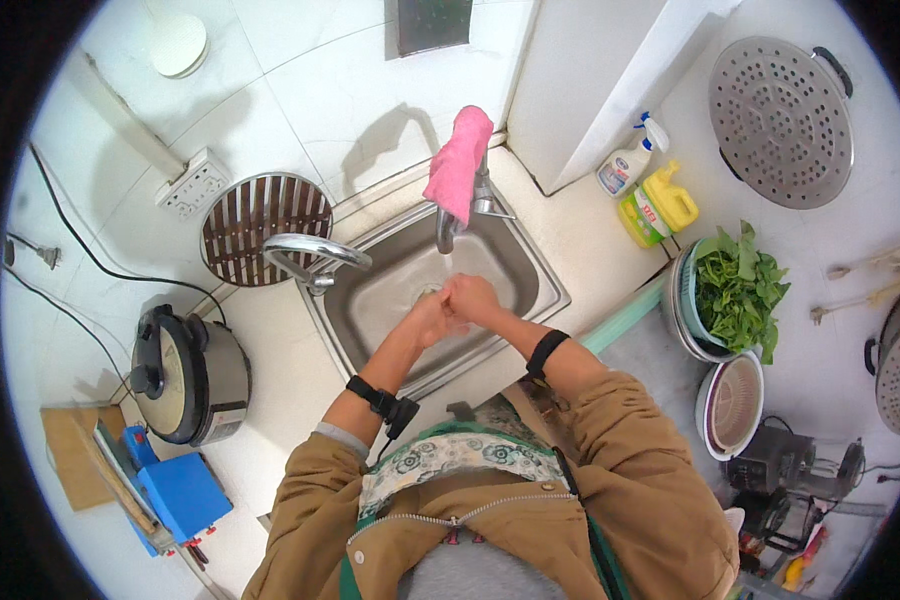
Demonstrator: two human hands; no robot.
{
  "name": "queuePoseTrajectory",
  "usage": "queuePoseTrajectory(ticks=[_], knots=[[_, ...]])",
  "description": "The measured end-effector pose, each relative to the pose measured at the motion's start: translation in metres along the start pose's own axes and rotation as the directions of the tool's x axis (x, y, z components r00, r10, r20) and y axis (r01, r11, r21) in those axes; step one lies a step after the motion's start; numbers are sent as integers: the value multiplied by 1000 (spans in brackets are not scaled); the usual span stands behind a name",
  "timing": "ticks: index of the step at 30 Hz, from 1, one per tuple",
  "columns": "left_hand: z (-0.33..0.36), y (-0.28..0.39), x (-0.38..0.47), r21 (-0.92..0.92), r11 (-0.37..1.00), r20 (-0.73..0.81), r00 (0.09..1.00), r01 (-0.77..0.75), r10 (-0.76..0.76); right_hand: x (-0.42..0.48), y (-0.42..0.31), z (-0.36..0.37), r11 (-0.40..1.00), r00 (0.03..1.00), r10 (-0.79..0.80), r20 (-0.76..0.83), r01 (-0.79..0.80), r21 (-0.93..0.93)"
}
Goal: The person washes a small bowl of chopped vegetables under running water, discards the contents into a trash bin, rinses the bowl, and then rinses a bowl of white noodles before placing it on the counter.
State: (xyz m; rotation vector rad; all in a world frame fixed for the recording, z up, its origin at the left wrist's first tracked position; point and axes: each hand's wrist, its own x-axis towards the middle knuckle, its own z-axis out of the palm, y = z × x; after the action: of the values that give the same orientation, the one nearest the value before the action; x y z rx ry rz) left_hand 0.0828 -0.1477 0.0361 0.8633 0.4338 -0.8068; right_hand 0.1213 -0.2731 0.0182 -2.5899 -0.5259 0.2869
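Over a stainless steel sink (367,285), my left hand (427,319) and my right hand (471,300) touch each other, fingers overlapping. Water runs from the faucet spout (445,234) just above them. A pink cloth (461,165) is wrapped around that faucet. No object shows between the hands, but the overlap hides the palms and some fingers. A second, curved chrome faucet (319,247) rises at the sink's left side.
Left stand an electric pressure cooker (187,375) and a blue holder (184,495) with boards. A slatted round rack (266,229) leans on the wall. Right are a spray bottle (626,169), yellow detergent jug (656,206), leafy greens (739,292) in a basin and a white bowl (756,405).
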Motion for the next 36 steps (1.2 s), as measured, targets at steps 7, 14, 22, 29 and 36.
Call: queuePoseTrajectory(ticks=[7, 14, 22, 29, 36], knots=[[-9, -8, -31, 93, 996, -103, 995, -3, 12, 2, 37, -62, 951, 980, 194, 35, -197, 239], [-25, -4, -55, 119, 990, -70, 994, -76, 85, 33, 50, -111, 966, 978, 207, 4, -204, -160], [-39, 0, -93, 180, 973, -205, 962, -146, 182, 87, 89, -91, 896, 948, 297, -112, -318, -311], [-38, -1, -98, 194, 974, -254, 952, -120, 168, 93, 92, -81, 955, 954, 243, -177, -267, -130], [-9, 0, -76, 172, 963, -116, 967, -206, 227, 4, 27, -55, 519, 819, 230, 526, -560, 645]])
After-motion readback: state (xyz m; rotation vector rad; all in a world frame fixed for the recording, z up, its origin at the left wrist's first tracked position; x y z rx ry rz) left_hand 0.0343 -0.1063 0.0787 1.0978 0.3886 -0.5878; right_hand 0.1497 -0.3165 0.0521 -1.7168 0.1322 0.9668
